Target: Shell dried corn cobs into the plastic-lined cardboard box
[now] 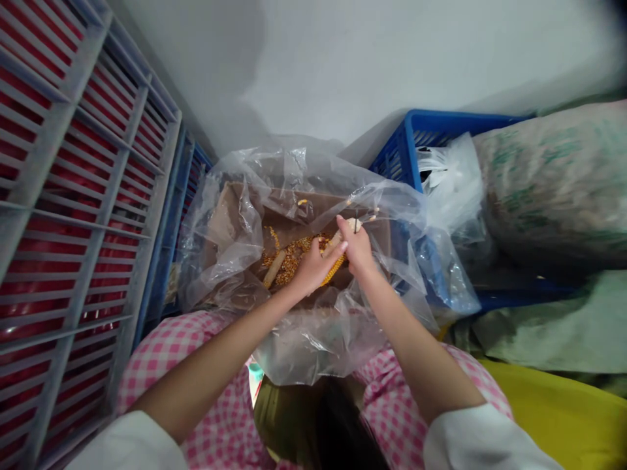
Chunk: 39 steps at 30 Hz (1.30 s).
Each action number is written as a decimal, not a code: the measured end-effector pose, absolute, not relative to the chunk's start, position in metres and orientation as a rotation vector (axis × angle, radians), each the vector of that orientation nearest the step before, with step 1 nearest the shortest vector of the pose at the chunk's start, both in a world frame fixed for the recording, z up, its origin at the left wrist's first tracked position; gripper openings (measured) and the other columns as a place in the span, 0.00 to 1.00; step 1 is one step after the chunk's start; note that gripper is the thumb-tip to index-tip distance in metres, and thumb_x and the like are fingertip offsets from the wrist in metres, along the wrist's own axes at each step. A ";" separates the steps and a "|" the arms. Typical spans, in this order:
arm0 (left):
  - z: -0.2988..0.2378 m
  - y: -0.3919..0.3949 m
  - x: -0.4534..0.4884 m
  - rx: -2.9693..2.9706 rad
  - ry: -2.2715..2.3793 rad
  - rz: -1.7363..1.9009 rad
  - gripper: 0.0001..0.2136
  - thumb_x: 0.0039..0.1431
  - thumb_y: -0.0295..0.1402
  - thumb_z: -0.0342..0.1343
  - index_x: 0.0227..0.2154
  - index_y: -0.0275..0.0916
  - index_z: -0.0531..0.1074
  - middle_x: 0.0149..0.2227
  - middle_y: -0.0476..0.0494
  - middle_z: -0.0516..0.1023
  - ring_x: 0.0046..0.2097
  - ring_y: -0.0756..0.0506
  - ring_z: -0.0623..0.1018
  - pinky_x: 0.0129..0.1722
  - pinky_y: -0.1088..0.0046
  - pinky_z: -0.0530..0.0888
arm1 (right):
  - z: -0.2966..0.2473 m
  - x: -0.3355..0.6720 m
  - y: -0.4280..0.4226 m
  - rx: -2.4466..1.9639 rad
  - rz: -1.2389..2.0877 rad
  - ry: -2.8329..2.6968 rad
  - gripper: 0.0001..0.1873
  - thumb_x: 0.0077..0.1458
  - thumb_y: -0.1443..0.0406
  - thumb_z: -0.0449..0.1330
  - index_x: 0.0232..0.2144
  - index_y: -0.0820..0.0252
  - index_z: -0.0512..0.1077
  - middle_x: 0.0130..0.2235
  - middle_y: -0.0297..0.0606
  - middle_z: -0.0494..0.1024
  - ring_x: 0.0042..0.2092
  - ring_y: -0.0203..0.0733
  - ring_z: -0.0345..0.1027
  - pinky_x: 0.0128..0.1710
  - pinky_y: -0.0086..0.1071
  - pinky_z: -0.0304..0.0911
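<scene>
A corn cob (pixel 334 266) is held above loose kernels (pixel 289 260), inside a cardboard box (pixel 313 209) lined with a clear plastic bag (pixel 294 171). Its yellow part is clenched by the left hand (pixel 316 267), and its pale end is gripped by the right hand (pixel 356 245), a hold that seems to steady it over the box. A stripped cob (pixel 274 269) is lying beside the kernels. The bag is spread around the box mouth, apparently to contain them. A grey slatted rack (pixel 51 189) is placed left of the box; a blue plastic crate (pixel 431 127) and a bulging sack (pixel 553 176) are placed right of it
</scene>
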<state>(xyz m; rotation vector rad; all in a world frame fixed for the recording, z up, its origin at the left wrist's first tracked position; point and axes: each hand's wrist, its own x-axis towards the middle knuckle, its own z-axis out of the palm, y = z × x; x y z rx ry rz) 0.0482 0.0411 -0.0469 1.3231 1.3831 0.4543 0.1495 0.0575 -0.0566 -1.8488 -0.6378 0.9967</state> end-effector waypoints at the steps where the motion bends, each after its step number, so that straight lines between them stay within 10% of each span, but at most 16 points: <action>1: -0.045 0.041 0.048 1.331 1.384 0.475 0.28 0.48 0.52 0.49 0.46 0.35 0.61 0.42 0.36 0.72 0.43 0.42 0.72 0.40 0.69 0.66 | -0.054 0.151 0.059 -1.823 1.025 -0.611 0.19 0.40 0.49 0.55 0.22 0.59 0.61 0.21 0.28 0.61 0.25 0.32 0.55 0.26 0.26 0.53; 7: -0.036 0.043 0.046 1.500 1.366 0.458 0.25 0.47 0.46 0.54 0.46 0.38 0.62 0.38 0.42 0.73 0.39 0.44 0.73 0.37 0.70 0.66 | -0.038 0.155 0.061 -1.704 1.302 -0.435 0.17 0.36 0.53 0.60 0.23 0.58 0.61 0.20 0.26 0.60 0.22 0.31 0.54 0.23 0.26 0.53; 15: -0.041 0.043 0.047 1.490 1.446 0.524 0.17 0.60 0.36 0.34 0.31 0.36 0.67 0.32 0.42 0.73 0.35 0.47 0.72 0.36 0.72 0.65 | -0.031 0.151 0.057 -1.767 1.211 -0.499 0.16 0.37 0.54 0.60 0.24 0.60 0.64 0.19 0.26 0.62 0.22 0.30 0.56 0.25 0.26 0.54; 22: -0.020 0.045 0.040 1.727 1.318 0.317 0.26 0.52 0.49 0.46 0.50 0.39 0.59 0.45 0.38 0.71 0.45 0.40 0.71 0.41 0.68 0.65 | -0.021 0.163 0.059 -1.804 1.256 -0.502 0.21 0.39 0.48 0.57 0.23 0.59 0.64 0.18 0.29 0.62 0.21 0.33 0.57 0.22 0.28 0.53; 39: -0.043 0.029 0.047 1.204 1.234 0.347 0.24 0.58 0.48 0.33 0.29 0.36 0.69 0.22 0.46 0.73 0.26 0.47 0.73 0.28 0.72 0.69 | -0.063 0.164 0.049 -1.910 1.003 -0.575 0.20 0.38 0.50 0.55 0.24 0.62 0.70 0.24 0.35 0.71 0.28 0.38 0.63 0.28 0.29 0.56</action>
